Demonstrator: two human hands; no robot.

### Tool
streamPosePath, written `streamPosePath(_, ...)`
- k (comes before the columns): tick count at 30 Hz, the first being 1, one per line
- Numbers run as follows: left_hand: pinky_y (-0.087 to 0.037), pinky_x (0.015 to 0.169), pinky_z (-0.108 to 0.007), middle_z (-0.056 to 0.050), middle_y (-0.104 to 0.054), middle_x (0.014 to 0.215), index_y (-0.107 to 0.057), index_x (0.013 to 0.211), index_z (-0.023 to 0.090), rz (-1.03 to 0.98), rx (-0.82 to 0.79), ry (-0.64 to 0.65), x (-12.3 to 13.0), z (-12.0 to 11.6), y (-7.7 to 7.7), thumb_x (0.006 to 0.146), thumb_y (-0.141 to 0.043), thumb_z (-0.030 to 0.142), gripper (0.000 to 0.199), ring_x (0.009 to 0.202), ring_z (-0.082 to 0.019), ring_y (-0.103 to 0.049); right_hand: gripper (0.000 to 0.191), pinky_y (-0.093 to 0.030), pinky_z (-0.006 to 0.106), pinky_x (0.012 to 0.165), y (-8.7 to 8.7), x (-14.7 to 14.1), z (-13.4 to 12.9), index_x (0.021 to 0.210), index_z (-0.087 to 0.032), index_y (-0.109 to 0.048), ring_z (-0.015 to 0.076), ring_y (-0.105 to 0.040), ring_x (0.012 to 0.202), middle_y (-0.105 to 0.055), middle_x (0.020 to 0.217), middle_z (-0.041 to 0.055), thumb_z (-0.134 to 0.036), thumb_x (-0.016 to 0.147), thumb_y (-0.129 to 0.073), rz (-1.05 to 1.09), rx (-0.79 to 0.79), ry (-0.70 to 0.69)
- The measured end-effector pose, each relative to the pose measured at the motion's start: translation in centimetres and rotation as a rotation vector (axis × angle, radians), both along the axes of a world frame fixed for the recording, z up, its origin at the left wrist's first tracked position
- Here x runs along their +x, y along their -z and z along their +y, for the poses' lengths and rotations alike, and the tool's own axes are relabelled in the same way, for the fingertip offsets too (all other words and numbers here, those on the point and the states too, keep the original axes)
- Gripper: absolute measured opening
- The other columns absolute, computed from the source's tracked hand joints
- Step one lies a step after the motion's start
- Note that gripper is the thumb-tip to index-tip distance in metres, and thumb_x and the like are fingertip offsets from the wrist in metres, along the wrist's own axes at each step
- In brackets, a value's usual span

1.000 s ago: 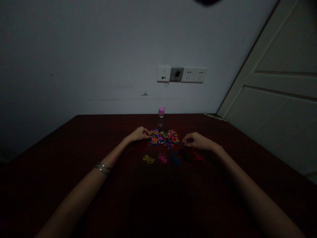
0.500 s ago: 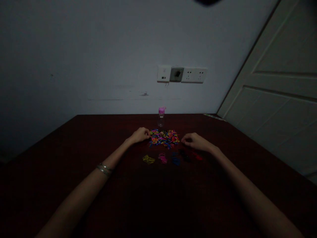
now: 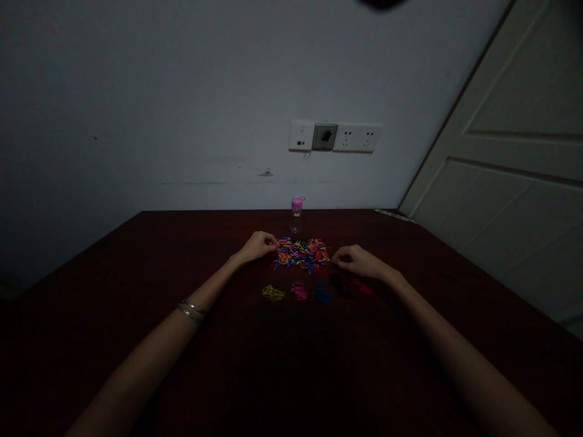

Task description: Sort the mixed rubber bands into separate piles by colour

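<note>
A heap of small mixed-colour rubber bands (image 3: 301,254) lies on the dark red table. At the heap's left edge is my left hand (image 3: 258,246), thumb and forefinger pinched together. My right hand (image 3: 359,261) is at the right edge, fingertips also drawn together in a pinch. Whatever either hand holds is too small and dark to tell. Nearer to me, sorted by colour, lie a yellow pile (image 3: 273,294), a pink pile (image 3: 299,291), a blue pile (image 3: 323,294), a dark pile (image 3: 340,286) and a red pile (image 3: 363,287).
Behind the heap stands a clear bottle (image 3: 296,221) with a pink cap. The table (image 3: 204,370) reaches back to a wall with a row of sockets and switches (image 3: 334,137). A pale panelled door (image 3: 505,145) is on the right. The light is dim.
My left hand has shifted very slightly, its fingers still at the heap's left edge. My right fingertips have edged slightly left. The piles look the same.
</note>
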State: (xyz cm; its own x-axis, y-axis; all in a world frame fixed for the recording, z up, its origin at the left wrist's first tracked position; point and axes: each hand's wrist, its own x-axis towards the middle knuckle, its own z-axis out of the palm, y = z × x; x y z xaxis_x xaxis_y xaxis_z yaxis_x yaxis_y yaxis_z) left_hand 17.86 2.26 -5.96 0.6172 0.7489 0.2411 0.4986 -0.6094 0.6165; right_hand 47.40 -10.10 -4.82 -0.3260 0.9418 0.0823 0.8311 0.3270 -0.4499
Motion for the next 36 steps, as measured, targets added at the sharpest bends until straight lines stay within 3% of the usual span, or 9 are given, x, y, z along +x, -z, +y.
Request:
streamPosePath(9, -0.034, 0.044, -0.018, -0.002, -0.060, 0.060, -0.064, 0.074, 0.010, -0.084, -0.159, -0.029, 0.2, 0.1, 0.0, 0.068, -0.054, 0.023, 0.017, 0.043, -0.007, -0.047, 0.022, -0.044, 0.029, 0.073, 0.1, 0.0, 0.0, 0.083, -0.016, -0.067, 0.0176, -0.060, 0.076, -0.067, 0.086, 0.0066, -0.019, 0.072, -0.048, 0.007, 0.020, -0.034)
streamPosePath(17, -0.028, 0.041, -0.019, 0.002, -0.051, 0.046, -0.065, 0.074, 0.009, -0.264, -0.381, -0.044, 2.1, -2.4, -2.0, 0.066, -0.061, 0.025, 0.018, 0.038, -0.005, -0.038, 0.023, -0.044, 0.027, 0.067, 0.0, -1.1, -0.2, 0.084, -0.013, -0.065, 0.0160, -0.058, 0.072, -0.065, 0.080, 0.0057, -0.026, 0.074, -0.049, 0.229, 0.025, -0.012)
streamPosePath(22, -0.028, 0.044, -0.019, 0.001, -0.053, 0.049, -0.067, 0.072, 0.010, -0.318, -0.447, 0.015, 3.5, -4.3, -2.5, 0.062, -0.065, 0.026, 0.019, 0.042, -0.005, -0.038, 0.027, -0.044, 0.026, 0.065, -0.1, -3.2, -0.7, 0.088, -0.013, -0.065, 0.0147, -0.056, 0.072, -0.064, 0.080, 0.0041, -0.033, 0.075, -0.052, 0.382, 0.004, -0.015)
streamPosePath(29, -0.028, 0.044, -0.019, -0.001, -0.056, 0.057, -0.068, 0.072, 0.010, -0.249, -0.461, 0.159, 5.0, -6.0, -2.1, 0.061, -0.065, 0.030, 0.022, 0.046, -0.006, -0.041, 0.034, -0.043, 0.025, 0.063, -0.8, -5.3, -1.2, 0.097, -0.015, -0.061, 0.0138, -0.054, 0.070, -0.062, 0.079, 0.0030, -0.040, 0.075, -0.053, 0.477, 0.025, -0.023)
streamPosePath(36, -0.032, 0.049, -0.020, -0.002, -0.058, 0.062, -0.068, 0.067, 0.011, -0.246, -0.426, 0.234, 5.8, -6.6, -1.6, 0.062, -0.063, 0.029, 0.019, 0.055, -0.009, -0.045, 0.030, -0.042, 0.026, 0.063, -1.3, -5.5, -1.5, 0.084, -0.016, -0.065, 0.0150, -0.055, 0.071, -0.063, 0.077, 0.0035, -0.042, 0.074, -0.054, 0.435, 0.006, -0.033)
